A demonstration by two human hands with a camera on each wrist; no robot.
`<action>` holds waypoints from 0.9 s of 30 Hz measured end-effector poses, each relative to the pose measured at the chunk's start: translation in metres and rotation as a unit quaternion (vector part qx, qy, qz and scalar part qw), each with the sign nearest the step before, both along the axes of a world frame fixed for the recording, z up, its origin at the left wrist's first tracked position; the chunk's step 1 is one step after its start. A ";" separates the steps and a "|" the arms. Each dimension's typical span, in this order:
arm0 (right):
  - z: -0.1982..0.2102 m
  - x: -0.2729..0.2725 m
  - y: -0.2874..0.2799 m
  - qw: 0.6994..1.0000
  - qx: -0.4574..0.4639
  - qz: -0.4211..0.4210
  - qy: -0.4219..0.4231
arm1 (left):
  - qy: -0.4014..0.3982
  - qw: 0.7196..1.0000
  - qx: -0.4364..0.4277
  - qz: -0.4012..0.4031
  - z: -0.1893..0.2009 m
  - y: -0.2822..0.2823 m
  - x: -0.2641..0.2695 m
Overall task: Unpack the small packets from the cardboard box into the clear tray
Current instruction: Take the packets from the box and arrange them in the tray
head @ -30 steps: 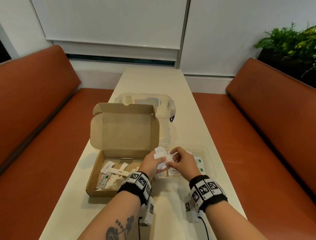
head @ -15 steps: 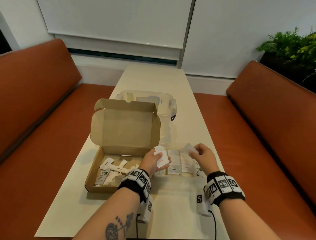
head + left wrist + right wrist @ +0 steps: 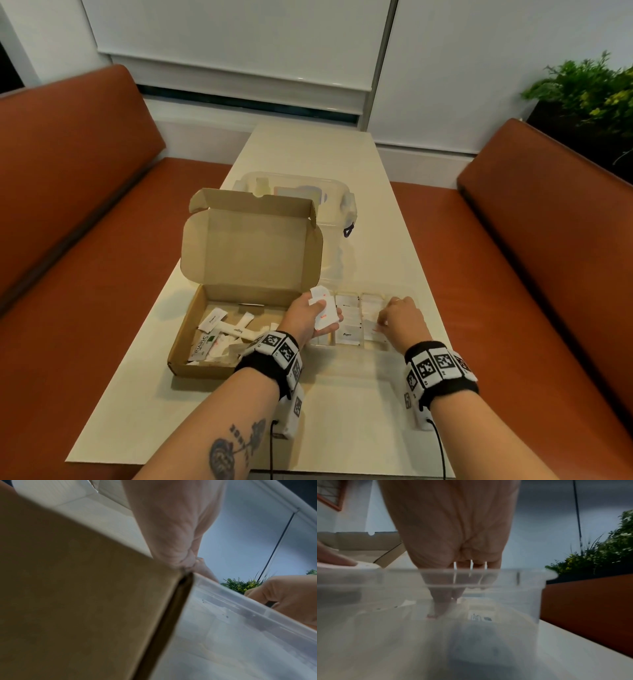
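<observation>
On a narrow cream table (image 3: 383, 212) between orange benches, white packets (image 3: 323, 310) are gripped in the left hand (image 3: 308, 317) as ready stock, beside the cardboard box (image 3: 191, 339), while the right hand (image 3: 400, 317), fingers (image 3: 443, 601) pointing down, sets a packet into the clear tray (image 3: 537, 588), apparently in rows.

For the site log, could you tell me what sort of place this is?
Probably a café or office booth: two padded orange benches flank a narrow cream table, a planter of greenery stands behind one, and condiment sachets suggest refreshments.
</observation>
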State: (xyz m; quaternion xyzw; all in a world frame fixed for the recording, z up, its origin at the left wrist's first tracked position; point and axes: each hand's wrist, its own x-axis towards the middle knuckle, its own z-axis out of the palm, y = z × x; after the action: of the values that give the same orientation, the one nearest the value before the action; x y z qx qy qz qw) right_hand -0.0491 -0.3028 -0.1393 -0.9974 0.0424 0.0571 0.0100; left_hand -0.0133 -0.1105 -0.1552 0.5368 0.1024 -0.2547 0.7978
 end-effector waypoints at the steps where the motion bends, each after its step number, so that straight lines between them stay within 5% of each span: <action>1: -0.001 0.001 0.001 1.000 -0.013 0.009 0.007 | -0.001 1.000 0.000 -0.001 0.000 0.000 0.000; 14: -0.011 -0.008 0.004 0.996 0.083 -0.009 -0.038 | 0.005 1.000 0.001 -0.004 -0.002 0.000 0.001; 27: -0.004 0.001 -0.006 0.993 0.103 0.052 0.023 | 0.006 1.000 0.005 -0.005 0.000 0.000 0.000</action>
State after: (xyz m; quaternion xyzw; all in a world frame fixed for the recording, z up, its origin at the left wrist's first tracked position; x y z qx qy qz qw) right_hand -0.0484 -0.3084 -0.1429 -0.9904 -0.0152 0.0845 0.1087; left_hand -0.0130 -0.1102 -0.1556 0.5396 0.1059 -0.2610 0.7934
